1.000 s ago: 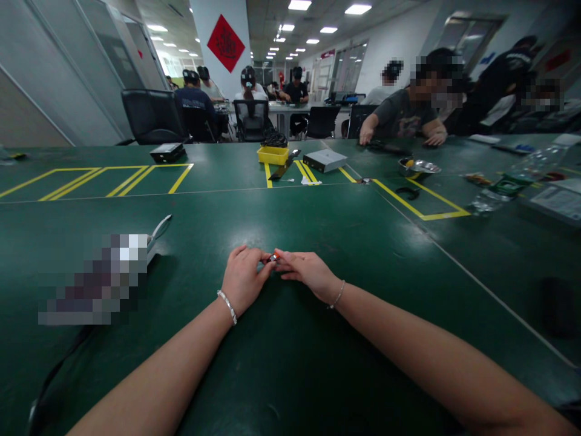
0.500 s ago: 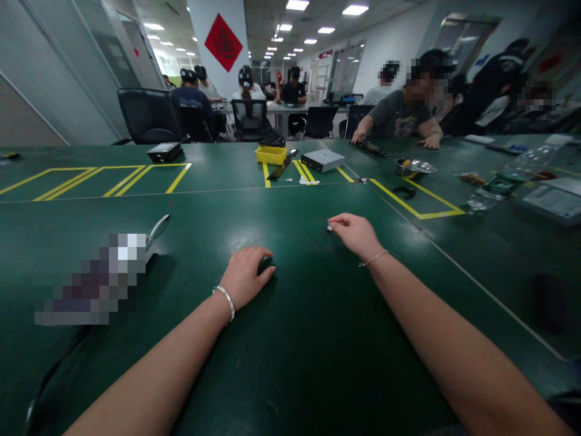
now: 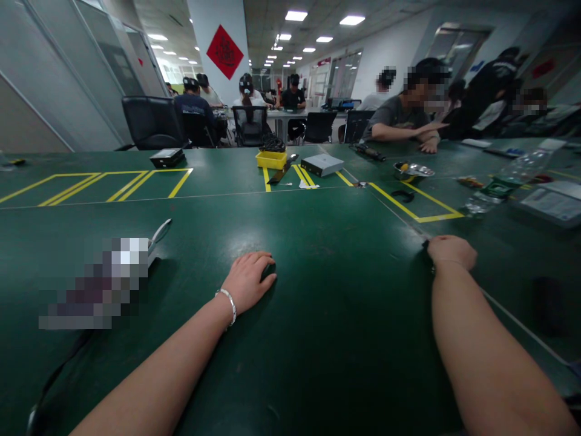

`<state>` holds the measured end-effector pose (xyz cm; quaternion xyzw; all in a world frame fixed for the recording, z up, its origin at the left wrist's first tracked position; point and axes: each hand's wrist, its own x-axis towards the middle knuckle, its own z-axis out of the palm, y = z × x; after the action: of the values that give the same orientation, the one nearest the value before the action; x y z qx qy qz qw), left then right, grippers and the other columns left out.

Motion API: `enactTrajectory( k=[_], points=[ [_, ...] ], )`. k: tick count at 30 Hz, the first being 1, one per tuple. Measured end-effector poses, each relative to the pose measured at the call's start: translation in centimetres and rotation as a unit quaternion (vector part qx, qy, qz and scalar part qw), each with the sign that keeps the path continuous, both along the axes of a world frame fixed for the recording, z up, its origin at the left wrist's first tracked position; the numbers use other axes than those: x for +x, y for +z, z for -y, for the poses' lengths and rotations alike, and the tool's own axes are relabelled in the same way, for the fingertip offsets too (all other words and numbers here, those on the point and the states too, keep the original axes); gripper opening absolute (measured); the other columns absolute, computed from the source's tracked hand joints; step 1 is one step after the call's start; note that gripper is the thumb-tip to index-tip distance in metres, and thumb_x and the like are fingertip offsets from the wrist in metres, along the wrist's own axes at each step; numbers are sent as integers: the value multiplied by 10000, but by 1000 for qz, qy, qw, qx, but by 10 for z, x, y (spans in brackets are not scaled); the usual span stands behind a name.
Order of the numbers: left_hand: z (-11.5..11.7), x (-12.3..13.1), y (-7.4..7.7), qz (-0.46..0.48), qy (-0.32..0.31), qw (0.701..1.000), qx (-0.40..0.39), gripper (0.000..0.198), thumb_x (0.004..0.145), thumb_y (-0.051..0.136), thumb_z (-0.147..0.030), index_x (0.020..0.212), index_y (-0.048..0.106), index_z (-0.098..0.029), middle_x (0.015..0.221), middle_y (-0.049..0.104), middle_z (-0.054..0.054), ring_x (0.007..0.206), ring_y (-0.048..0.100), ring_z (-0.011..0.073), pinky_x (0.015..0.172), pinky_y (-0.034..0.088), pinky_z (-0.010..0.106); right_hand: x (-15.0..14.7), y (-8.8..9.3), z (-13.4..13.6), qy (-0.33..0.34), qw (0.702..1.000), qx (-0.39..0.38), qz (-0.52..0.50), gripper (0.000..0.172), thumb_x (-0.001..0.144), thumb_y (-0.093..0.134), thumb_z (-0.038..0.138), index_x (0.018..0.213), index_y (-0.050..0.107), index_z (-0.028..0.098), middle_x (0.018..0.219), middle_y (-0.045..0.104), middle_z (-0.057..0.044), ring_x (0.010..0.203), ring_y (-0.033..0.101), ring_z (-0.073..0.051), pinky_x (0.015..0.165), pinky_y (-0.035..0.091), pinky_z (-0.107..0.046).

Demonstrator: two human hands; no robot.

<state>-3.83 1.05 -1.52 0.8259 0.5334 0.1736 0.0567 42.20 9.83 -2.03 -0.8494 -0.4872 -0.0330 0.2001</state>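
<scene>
My left hand rests palm down on the green table. Its fingers are loosely bent, the thumb is apart from them, and nothing shows in it. Farther right, my right hand is closed low at the table top, beside a thin seam line. Its fingertips are mostly hidden behind the hand; a small dark patch shows at its left edge, and what it grips cannot be made out. To the left of my left hand lies a long pixelated object with a white loop at one end and a black strap at the other.
Yellow tape marks cross the far side. Along it stand a black box, a yellow bin, a grey box and a metal bowl. A plastic bottle lies at right. A person sits across the table.
My right hand has moved right and nearer to me, from a pinch on a small object to a closed hand. My left hand stays put. The person opposite has drawn an arm back.
</scene>
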Motion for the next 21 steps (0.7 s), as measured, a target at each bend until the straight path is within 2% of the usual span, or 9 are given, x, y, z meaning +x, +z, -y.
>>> enactTrajectory(
  k=[3, 5, 7, 10, 12, 13, 16, 18, 21],
  points=[
    [0, 0, 0, 0, 0, 1000, 1, 259, 784, 470, -330, 1017, 519, -227, 1148, 525, 46, 1066, 454, 221, 901, 345, 417, -3, 3, 5, -147, 988, -14, -54, 302, 705, 454, 277, 906, 656, 180, 954, 540, -222, 930, 473, -369, 616, 375, -455],
    [0, 0, 0, 0, -1, 1000, 3, 259, 783, 474, -328, 1016, 519, -225, 1146, 526, 46, 1065, 456, 220, 900, 346, 415, -15, 9, 7, -166, 984, 20, -56, 324, 714, 453, 275, 969, 638, 197, 1055, 512, -210, 1001, 431, -368, 675, 368, -466],
    [0, 0, 0, -1, -1, 1000, 6, 258, 783, 475, -328, 1014, 521, -222, 1140, 528, 51, 1058, 460, 219, 895, 349, 412, -34, 19, 6, -128, 988, 82, -23, 374, 746, 405, 254, 1057, 592, 161, 1130, 478, -208, 1061, 388, -346, 782, 329, -480],
    [0, 0, 0, -3, -4, 1000, 11, 259, 787, 470, -328, 1017, 520, -219, 1138, 528, 53, 1054, 462, 219, 891, 351, 407, -81, 35, 1, 82, 988, 129, 31, 406, 794, 317, 214, 1087, 554, 65, 1153, 477, -208, 1100, 367, -285, 921, 230, -454],
    [0, 1, -1, -7, -4, 1000, 14, 266, 789, 464, -328, 1026, 517, -220, 1142, 526, 53, 1056, 459, 219, 891, 349, 404, -123, 39, -1, 235, 965, 109, 45, 390, 809, 306, 215, 1007, 600, 52, 1116, 525, -183, 1074, 411, -232, 951, 233, -391],
    [0, 1, -2, -9, -4, 1000, 15, 277, 791, 462, -328, 1040, 511, -219, 1146, 523, 53, 1057, 458, 220, 892, 348, 402, -147, 37, 0, 284, 954, 90, 45, 372, 812, 324, 229, 963, 625, 73, 1100, 550, -153, 1055, 436, -201, 952, 255, -345],
    [0, 1, -3, -15, 0, 1000, 23, 342, 794, 455, -328, 1117, 469, -216, 1157, 516, 57, 1057, 452, 223, 895, 343, 402, -218, 24, 18, 434, 899, 40, 45, 301, 798, 406, 289, 974, 635, 203, 1137, 559, -28, 1090, 432, -128, 974, 253, -258],
    [0, 2, -4, -19, 1, 1000, 25, 376, 794, 452, -328, 1153, 446, -215, 1167, 511, 60, 1060, 446, 227, 896, 338, 407, -254, 13, 36, 540, 841, 6, 23, 343, 791, 431, 344, 1080, 579, 233, 1209, 507, -24, 1154, 383, -153, 993, 236, -311],
    [1, 2, -3, -25, -2, 999, 20, 365, 801, 438, -337, 1144, 463, -213, 1180, 507, 62, 1074, 437, 231, 907, 325, 413, -276, 7, 51, 641, 766, -28, -27, 405, 768, 471, 379, 1146, 525, 244, 1257, 460, -39, 1174, 364, -215, 982, 240, -400]
  ],
)
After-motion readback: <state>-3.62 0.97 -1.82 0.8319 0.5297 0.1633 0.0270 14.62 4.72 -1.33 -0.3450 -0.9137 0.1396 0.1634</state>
